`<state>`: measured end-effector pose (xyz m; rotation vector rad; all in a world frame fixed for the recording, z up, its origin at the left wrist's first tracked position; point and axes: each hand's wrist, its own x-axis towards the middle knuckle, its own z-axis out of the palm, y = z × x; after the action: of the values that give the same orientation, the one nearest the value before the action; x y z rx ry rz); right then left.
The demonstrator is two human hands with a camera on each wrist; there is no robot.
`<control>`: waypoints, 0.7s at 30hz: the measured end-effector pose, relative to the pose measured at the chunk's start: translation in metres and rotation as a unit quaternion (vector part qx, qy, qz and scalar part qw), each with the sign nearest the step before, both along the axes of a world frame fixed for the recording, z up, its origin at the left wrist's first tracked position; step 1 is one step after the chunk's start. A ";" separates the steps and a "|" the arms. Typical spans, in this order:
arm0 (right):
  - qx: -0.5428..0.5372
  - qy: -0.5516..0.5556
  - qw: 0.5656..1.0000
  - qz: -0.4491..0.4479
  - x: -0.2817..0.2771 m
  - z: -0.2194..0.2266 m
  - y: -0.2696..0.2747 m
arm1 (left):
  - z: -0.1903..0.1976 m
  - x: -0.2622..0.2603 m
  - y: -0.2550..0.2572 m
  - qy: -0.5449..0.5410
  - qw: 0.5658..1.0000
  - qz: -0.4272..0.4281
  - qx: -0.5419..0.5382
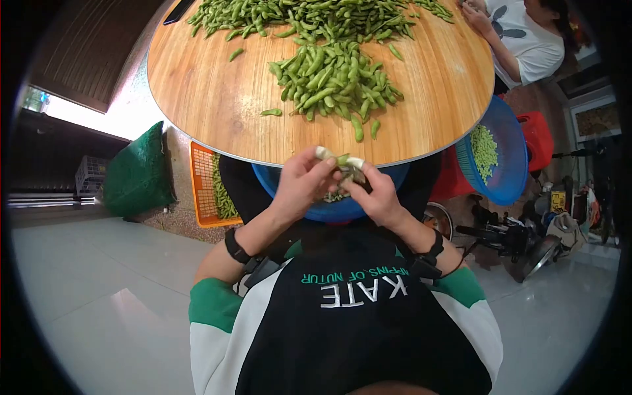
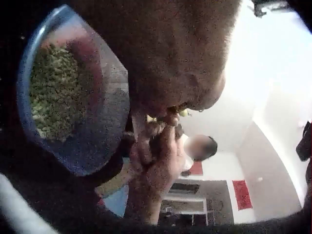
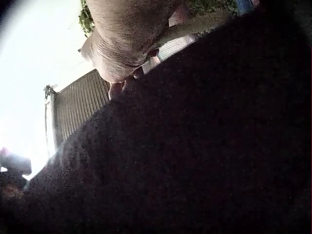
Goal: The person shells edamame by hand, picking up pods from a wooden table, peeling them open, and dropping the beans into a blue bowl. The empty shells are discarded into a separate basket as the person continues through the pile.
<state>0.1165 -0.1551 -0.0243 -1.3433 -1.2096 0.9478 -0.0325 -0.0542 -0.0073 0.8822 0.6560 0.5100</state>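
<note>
a round wooden table (image 1: 210,99) fills the top of the head view, its near edge just above the hands. a long heap of green bean pods (image 1: 309,16) lies across its far side, and a smaller pile of pods (image 1: 336,76) sits nearer the person, with a few loose pods around it. a second person's arm and white shirt (image 1: 526,39) show at the far right of the table. below the table's right edge stands a blue basket (image 1: 510,178) with shelled beans (image 1: 485,150) in it, and to the left an orange crate (image 1: 201,191) holding more pods. a blue bowl (image 1: 329,210) rests on the person's lap, right under the hands; the left wrist view shows it partly full of green beans (image 2: 53,92). the left hand (image 1: 299,184) and the right hand (image 1: 375,194) meet over this bowl, their taped fingertips pinching a single pod (image 1: 343,160) between them.
</note>
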 end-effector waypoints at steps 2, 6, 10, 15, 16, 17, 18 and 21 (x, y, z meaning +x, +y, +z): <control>-0.003 -0.071 0.996 0.058 0.015 -0.008 -0.014 | 0.004 -0.020 0.008 0.048 0.987 0.070 0.136; 0.010 -0.290 0.929 0.229 0.022 -0.031 -0.013 | 0.008 -0.065 0.039 0.048 0.972 0.168 0.156; -0.098 -0.381 0.864 0.314 0.010 -0.074 -0.013 | 0.017 -0.127 0.074 0.366 0.691 0.232 0.579; -0.162 -0.397 0.811 0.399 0.001 -0.083 -0.009 | 0.022 -0.113 0.085 0.359 0.681 0.208 0.604; -0.170 -0.400 0.793 0.428 0.000 -0.083 -0.010 | 0.025 -0.097 0.083 0.342 0.708 0.181 0.591; -0.171 -0.401 0.793 0.425 0.001 -0.081 -0.009 | 0.022 -0.080 0.084 0.307 0.731 0.152 0.590; -0.178 -0.382 0.803 0.421 0.003 -0.078 -0.008 | 0.014 -0.066 0.089 0.283 0.705 0.133 0.637; -0.183 -0.353 0.815 0.422 0.007 -0.073 -0.008 | 0.007 -0.032 0.102 0.277 0.629 0.091 0.721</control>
<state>0.1233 -0.1626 -0.0974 -1.5272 -2.4232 1.3927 -0.0644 0.0482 -0.0007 2.6183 0.8414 0.9779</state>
